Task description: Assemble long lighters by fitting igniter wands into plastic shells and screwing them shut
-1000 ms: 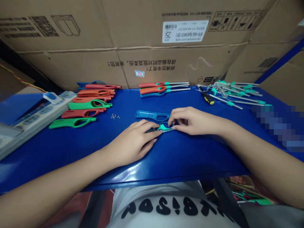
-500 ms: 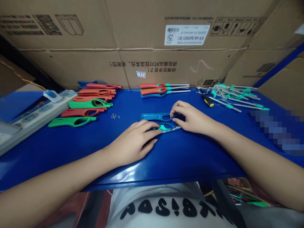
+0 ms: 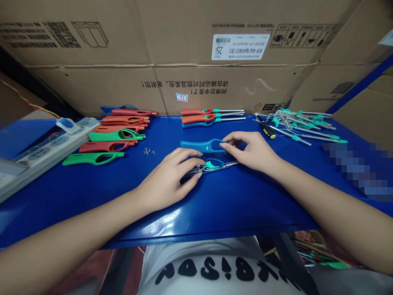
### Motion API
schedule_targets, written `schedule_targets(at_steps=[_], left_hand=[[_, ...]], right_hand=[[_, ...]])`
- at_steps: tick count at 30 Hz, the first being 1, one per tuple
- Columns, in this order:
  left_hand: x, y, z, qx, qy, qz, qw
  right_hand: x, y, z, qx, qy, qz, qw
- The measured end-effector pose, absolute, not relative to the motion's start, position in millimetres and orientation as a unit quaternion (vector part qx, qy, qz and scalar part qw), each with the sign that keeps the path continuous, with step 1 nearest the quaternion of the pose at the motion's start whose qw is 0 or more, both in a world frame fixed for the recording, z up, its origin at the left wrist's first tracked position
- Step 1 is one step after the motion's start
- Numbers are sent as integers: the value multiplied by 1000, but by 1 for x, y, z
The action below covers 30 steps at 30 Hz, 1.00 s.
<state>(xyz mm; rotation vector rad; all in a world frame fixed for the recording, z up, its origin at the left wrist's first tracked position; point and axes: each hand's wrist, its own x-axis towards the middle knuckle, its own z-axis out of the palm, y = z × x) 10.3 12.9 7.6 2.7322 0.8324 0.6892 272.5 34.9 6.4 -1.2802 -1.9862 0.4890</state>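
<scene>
My right hand [image 3: 250, 148] pinches the looped end of a blue lighter shell half [image 3: 194, 145], its smooth outer side facing up. Nearer to me lies an opened gas lighter [image 3: 211, 165], with a teal trigger, a metal rod and inner parts showing in its blue half. My left hand [image 3: 176, 178] is closed around the left end of that opened lighter, thumb and fingers on its dark inner part. The fingers partly hide this end.
Red, orange and green lighter handles [image 3: 104, 135] lie at left beside a power strip [image 3: 55, 147]. Several small screws [image 3: 149, 151] are near them. Lighters with rods [image 3: 211, 116] lie at the back. A screwdriver [image 3: 266, 127] rests by a pile of metal rods [image 3: 301, 123]. Cardboard [image 3: 123, 82] stands behind.
My right hand has turned the blue shell half over, from its hollow side to its smooth outside, and lifted it slightly. My left fingers have shifted left along the opened lighter.
</scene>
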Motion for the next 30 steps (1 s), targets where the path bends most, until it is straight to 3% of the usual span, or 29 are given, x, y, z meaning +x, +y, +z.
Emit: schedule_targets(at_steps=[4, 8, 17, 30], left_hand=[[5, 21, 12, 916, 301, 265, 8], [-1, 28, 10, 920, 289, 263, 9], [3, 24, 12, 916, 300, 245, 103], [1, 24, 12, 911, 320, 192, 175]], right_hand=[[270, 35, 5, -502, -721, 329, 347], [269, 36, 3, -488, -707, 389, 331], [276, 35, 5, -379, -838, 273, 282], [275, 36, -2, -335, -883, 239, 227]])
